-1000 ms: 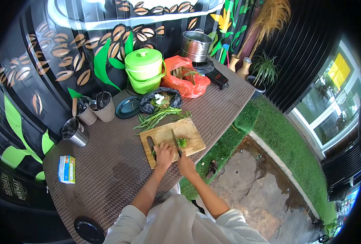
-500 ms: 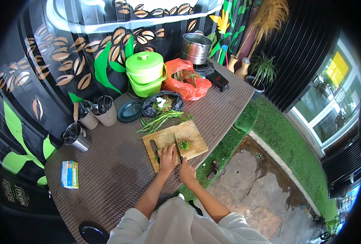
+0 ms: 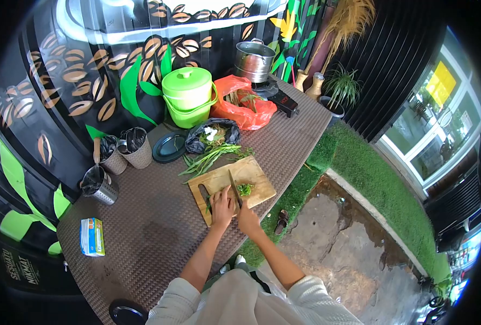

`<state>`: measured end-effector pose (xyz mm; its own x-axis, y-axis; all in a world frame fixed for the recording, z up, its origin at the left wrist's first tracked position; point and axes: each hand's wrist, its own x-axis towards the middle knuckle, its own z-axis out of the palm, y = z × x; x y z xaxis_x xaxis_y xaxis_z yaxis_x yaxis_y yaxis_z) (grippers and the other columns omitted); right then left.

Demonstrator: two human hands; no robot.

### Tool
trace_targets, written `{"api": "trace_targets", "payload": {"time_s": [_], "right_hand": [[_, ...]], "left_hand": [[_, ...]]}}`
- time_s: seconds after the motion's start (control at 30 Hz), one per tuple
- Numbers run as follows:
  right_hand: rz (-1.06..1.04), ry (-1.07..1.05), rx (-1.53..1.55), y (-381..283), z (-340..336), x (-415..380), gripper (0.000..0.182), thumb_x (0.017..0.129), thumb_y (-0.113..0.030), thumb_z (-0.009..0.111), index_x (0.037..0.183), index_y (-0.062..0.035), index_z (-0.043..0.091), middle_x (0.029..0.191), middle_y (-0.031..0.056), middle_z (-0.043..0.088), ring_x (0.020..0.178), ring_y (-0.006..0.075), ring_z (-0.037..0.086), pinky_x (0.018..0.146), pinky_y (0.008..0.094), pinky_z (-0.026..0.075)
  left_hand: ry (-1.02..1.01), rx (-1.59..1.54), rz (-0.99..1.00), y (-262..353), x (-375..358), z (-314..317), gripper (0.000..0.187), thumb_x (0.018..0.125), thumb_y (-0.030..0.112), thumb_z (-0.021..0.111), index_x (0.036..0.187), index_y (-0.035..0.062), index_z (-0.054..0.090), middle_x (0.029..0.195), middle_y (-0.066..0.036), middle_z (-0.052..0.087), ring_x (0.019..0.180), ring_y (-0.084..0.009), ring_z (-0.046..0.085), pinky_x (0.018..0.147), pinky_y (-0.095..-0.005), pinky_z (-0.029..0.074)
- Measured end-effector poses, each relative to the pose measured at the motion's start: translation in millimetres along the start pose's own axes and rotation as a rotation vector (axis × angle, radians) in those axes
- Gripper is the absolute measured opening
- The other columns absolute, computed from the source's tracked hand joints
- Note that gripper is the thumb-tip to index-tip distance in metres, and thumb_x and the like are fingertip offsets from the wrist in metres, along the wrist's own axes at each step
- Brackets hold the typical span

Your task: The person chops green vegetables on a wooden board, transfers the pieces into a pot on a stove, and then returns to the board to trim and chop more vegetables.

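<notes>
A wooden cutting board [image 3: 257, 172] lies on the table, with a small heap of chopped greens [image 3: 245, 189] on it. My right hand [image 3: 247, 218] is closed around the handle of a knife [image 3: 234, 183], whose blade points away from me across the board. Just left of the blade, my left hand [image 3: 223, 208] presses down on green stalks [image 3: 208, 207], its fingers bent over them. Most of those stalks are hidden under the hand. Beyond the board's far edge lie long uncut green stalks [image 3: 210, 161].
Behind the board are a black plastic bag [image 3: 197, 142] of scraps, a dark plate [image 3: 169, 147], a green lidded bucket [image 3: 187, 97] and a red plastic bag [image 3: 251, 116]. A steel pot [image 3: 254, 62] stands at the far end. Utensil holders [image 3: 139, 154] and a tissue pack [image 3: 92, 237] sit left.
The knife and my right hand have shifted slightly against the board, with the blade closer to my left fingers. The whole view has moved a little.
</notes>
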<state>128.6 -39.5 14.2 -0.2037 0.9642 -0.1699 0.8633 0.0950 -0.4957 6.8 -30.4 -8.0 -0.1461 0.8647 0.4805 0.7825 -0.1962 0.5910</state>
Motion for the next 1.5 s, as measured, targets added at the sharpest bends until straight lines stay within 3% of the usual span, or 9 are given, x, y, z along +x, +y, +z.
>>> {"api": "trace_targets", "payload": {"time_s": [0.17, 0.23, 0.33, 0.53, 0.8, 0.87, 1.07, 1.23, 1.5], "right_hand": [[0.017, -0.023, 0.023, 0, -2, -5, 0.048, 0.093, -0.019, 0.045, 0.131, 0.0040, 0.028, 0.092, 0.0289, 0.064, 0.085, 0.0456, 0.064, 0.073, 0.0524, 0.052], [0.107, 0.013, 0.069, -10, 5, -25, 0.032, 0.093, -0.020, 0.046, 0.113, 0.0023, 0.036, 0.088, 0.0331, 0.062, 0.084, 0.0501, 0.061, 0.074, 0.0572, 0.049], [0.058, -0.044, 0.028, -12, 2, -19, 0.044, 0.093, -0.018, 0.044, 0.128, 0.0043, 0.030, 0.092, 0.0309, 0.063, 0.089, 0.0465, 0.063, 0.076, 0.0542, 0.051], [0.055, -0.018, 0.075, -12, -2, -15, 0.040, 0.093, -0.020, 0.048, 0.121, 0.0022, 0.033, 0.092, 0.0296, 0.064, 0.090, 0.0454, 0.063, 0.075, 0.0536, 0.051], [0.069, -0.009, 0.038, -6, 2, -1, 0.040, 0.092, -0.020, 0.050, 0.123, -0.0012, 0.032, 0.092, 0.0273, 0.065, 0.089, 0.0427, 0.065, 0.076, 0.0521, 0.052], [0.022, -0.002, 0.032, -2, -3, 0, 0.035, 0.093, -0.024, 0.047, 0.115, 0.0007, 0.036, 0.085, 0.0294, 0.064, 0.083, 0.0475, 0.063, 0.074, 0.0567, 0.049], [0.067, 0.001, 0.055, -10, 4, -20, 0.035, 0.094, -0.024, 0.045, 0.117, 0.0014, 0.035, 0.084, 0.0312, 0.063, 0.080, 0.0490, 0.062, 0.072, 0.0569, 0.050], [0.068, 0.039, 0.053, -13, 14, -13, 0.035, 0.093, -0.022, 0.046, 0.116, 0.0008, 0.035, 0.087, 0.0304, 0.064, 0.082, 0.0473, 0.064, 0.072, 0.0553, 0.051], [0.067, -0.022, 0.009, -20, 2, -24, 0.035, 0.091, -0.019, 0.051, 0.115, -0.0003, 0.035, 0.091, 0.0286, 0.065, 0.087, 0.0448, 0.065, 0.075, 0.0527, 0.052]], "left_hand": [[-0.033, 0.009, -0.022, 5, -1, -4, 0.050, 0.082, 0.007, 0.062, 0.130, 0.0113, 0.047, 0.101, -0.016, 0.056, 0.100, -0.0323, 0.050, 0.095, -0.0439, 0.033], [-0.037, -0.059, -0.047, 7, 1, -6, 0.047, 0.082, 0.005, 0.061, 0.127, 0.0106, 0.048, 0.100, -0.017, 0.054, 0.100, -0.0337, 0.049, 0.094, -0.0439, 0.034], [-0.006, -0.038, -0.053, 6, 0, -4, 0.039, 0.085, 0.006, 0.058, 0.122, 0.0069, 0.049, 0.094, -0.016, 0.060, 0.101, -0.0315, 0.051, 0.097, -0.0450, 0.032], [0.028, -0.106, -0.090, 1, -3, 2, 0.030, 0.080, 0.004, 0.062, 0.106, 0.0081, 0.048, 0.094, -0.015, 0.056, 0.096, -0.0345, 0.051, 0.091, -0.0451, 0.033], [0.003, -0.024, -0.017, 0, -10, 1, 0.034, 0.081, 0.003, 0.060, 0.111, 0.0051, 0.045, 0.097, -0.015, 0.061, 0.098, -0.0336, 0.054, 0.094, -0.0453, 0.031], [-0.009, 0.000, -0.015, -4, -12, 4, 0.036, 0.081, 0.002, 0.059, 0.113, 0.0053, 0.044, 0.099, -0.016, 0.061, 0.100, -0.0331, 0.055, 0.095, -0.0450, 0.031], [-0.067, -0.250, -0.139, -7, -9, 3, 0.033, 0.082, -0.001, 0.058, 0.111, 0.0059, 0.044, 0.098, -0.017, 0.063, 0.099, -0.0350, 0.055, 0.094, -0.0456, 0.032], [0.026, -0.267, -0.137, -11, -10, 8, 0.022, 0.083, 0.000, 0.059, 0.094, 0.0054, 0.041, 0.087, -0.015, 0.061, 0.091, -0.0370, 0.053, 0.082, -0.0470, 0.039], [0.059, -0.280, -0.109, -8, -11, 7, 0.020, 0.083, 0.000, 0.059, 0.093, 0.0048, 0.042, 0.088, -0.015, 0.059, 0.089, -0.0384, 0.052, 0.078, -0.0463, 0.042]]}}
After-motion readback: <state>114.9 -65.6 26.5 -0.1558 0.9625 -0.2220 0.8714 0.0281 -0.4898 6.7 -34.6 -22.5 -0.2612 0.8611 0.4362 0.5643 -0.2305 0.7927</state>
